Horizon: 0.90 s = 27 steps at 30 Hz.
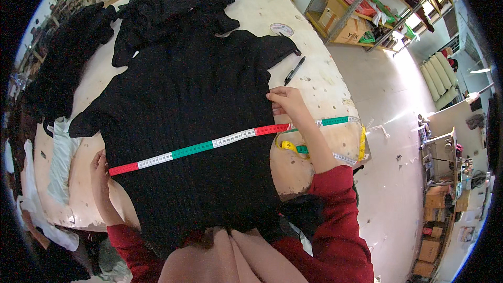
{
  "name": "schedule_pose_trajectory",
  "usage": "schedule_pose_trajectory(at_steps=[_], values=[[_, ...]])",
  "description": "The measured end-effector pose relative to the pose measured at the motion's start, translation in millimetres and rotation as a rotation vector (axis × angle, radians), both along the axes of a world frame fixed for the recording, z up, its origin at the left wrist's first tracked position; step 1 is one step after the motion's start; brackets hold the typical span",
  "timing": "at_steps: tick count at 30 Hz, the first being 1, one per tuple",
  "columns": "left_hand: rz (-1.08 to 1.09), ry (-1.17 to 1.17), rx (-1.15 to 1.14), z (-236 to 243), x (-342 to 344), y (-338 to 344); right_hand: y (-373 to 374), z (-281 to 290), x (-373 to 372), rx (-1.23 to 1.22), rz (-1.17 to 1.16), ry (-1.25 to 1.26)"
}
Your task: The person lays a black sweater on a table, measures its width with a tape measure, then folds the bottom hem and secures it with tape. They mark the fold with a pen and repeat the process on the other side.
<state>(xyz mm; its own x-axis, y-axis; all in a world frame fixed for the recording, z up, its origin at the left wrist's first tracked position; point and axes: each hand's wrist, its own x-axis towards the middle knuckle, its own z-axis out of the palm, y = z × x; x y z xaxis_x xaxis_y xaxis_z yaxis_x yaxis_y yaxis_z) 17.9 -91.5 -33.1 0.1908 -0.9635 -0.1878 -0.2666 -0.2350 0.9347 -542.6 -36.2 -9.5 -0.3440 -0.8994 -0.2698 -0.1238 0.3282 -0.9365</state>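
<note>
Evidently the spreading-out is done: a black knit garment [183, 94] lies flat on the worn, pale table [319, 68], its lower part reaching the near edge by the person's lap, its shoulders toward the far edge. Across its body runs a tape measure [192, 149] in red, white and green lengths, rising slightly from left to right, so the laying of the tape looks done too.

At the tape's red end, by the garment's left side, the left hand [100, 170] has its fingertips drawn close together; whether they grip the tape, the cloth or neither, I cannot tell. The right hand [288, 102] pinches the garment's right side between thumb and finger, just above the tape, which passes on by the wrist. Its spare length loops loosely near the table's right edge, beyond the garment.

What seems left is small: lining the tape up with both sides and taking the reading. I cannot tell whether any figure has been read or noted. A dark pen [295, 71] lies toward the right edge, apart from both hands. More black garments [178, 2] lie bunched toward the far edge, and white cloth [60, 173] lies near the left edge.
</note>
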Motion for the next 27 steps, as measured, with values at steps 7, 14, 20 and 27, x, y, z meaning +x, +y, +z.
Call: schedule_pose_trajectory(at_steps=[7, 14, 20, 27], values=[[-0.029, 0.263, -0.066, 7.8, -8.9, 0.7, 2.9, 4.5, 11.8, -0.160, -0.064, 0.241], [0.036, -0.220, -0.224, -25.0, 19.9, 3.1, 6.3, 0.2, 2.8, -0.146, -0.101, 0.351], [-0.121, -0.091, -0.180, -1.0, 8.0, 14.3, 7.9, 1.7, -0.1, -0.143, -0.089, 0.189], [-0.124, 0.026, 0.078, 21.8, -3.7, 20.0, 16.2, 1.3, 4.7, -0.023, 0.023, 0.589]])
